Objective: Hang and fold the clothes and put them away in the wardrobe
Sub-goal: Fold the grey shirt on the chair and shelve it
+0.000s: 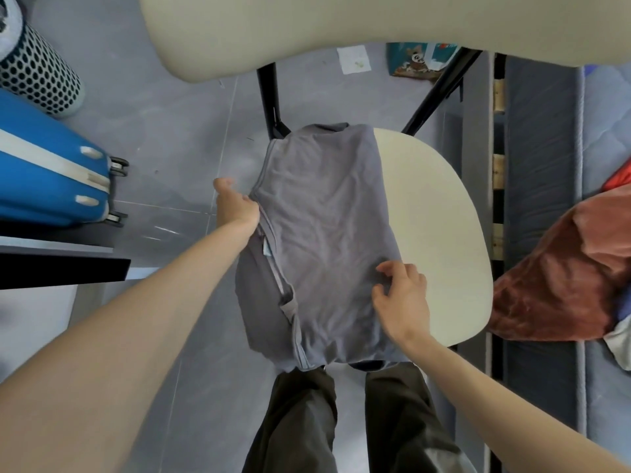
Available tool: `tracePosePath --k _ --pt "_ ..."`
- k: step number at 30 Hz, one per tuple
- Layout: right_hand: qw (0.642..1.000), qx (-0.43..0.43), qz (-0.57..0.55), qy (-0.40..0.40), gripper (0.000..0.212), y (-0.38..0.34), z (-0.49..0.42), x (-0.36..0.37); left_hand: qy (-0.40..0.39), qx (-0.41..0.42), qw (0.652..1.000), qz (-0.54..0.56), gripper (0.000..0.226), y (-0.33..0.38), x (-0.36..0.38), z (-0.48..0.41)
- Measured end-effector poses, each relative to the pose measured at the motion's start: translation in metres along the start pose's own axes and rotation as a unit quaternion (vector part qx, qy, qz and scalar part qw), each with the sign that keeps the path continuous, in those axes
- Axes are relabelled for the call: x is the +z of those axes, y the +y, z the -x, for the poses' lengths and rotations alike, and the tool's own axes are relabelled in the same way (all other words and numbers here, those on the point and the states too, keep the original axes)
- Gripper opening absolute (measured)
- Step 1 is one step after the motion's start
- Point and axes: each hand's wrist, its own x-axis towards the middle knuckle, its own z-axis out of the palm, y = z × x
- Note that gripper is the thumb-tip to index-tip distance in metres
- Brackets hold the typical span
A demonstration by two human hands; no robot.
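While curled, fingers (392, 268) on grey shirt (324, 216)

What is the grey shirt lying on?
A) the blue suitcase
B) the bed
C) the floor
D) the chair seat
D: the grey shirt is spread over the cream chair seat, with one side drooping past the seat's edge.

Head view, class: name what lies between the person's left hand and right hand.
In the head view, the grey garment fills the stretch between the left hand and the right hand, lying on the cream chair seat.
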Motion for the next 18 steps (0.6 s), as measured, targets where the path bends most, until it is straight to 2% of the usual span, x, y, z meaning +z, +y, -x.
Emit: tracePosePath --k 2,4,6,7,9,12,15,18 --pt "0.997 0.066 0.022 0.043 0.035 0.001 0.001 -0.002 0.033 0.081 0.993 -0.085 0.041 -0.002 0.004 0.003" --pt "0.985 0.164 -0.008 0.05 0.042 0.004 0.0 -0.005 0.059 0.234 0.957 -0.163 0.04 0.0 0.015 0.016" --pt "0.972 0.228 -0.045 0.022 0.045 0.01 -0.004 -0.007 0.034 0.372 0.907 -0.195 0.043 0.009 0.03 0.033" --pt "0.971 0.233 -0.057 0.001 0.043 0.015 -0.006 -0.008 -0.003 0.413 0.887 -0.205 0.048 0.016 0.038 0.04" --pt "0.977 0.197 -0.071 -0.045 0.036 0.024 -0.009 -0.012 -0.096 0.458 0.846 -0.255 0.065 0.032 0.054 0.053" --pt "0.98 0.141 -0.055 -0.129 0.024 0.033 -0.01 -0.02 -0.195 0.48 0.759 -0.395 0.085 0.058 0.077 0.064" --pt "0.978 0.098 -0.054 -0.178 0.019 0.041 -0.009 -0.027 -0.217 0.487 0.687 -0.494 0.098 0.078 0.09 0.061" --pt "0.976 0.047 -0.046 -0.21 0.02 0.046 -0.014 -0.042 -0.191 0.498 0.614 -0.582 0.092 0.098 0.097 0.054"
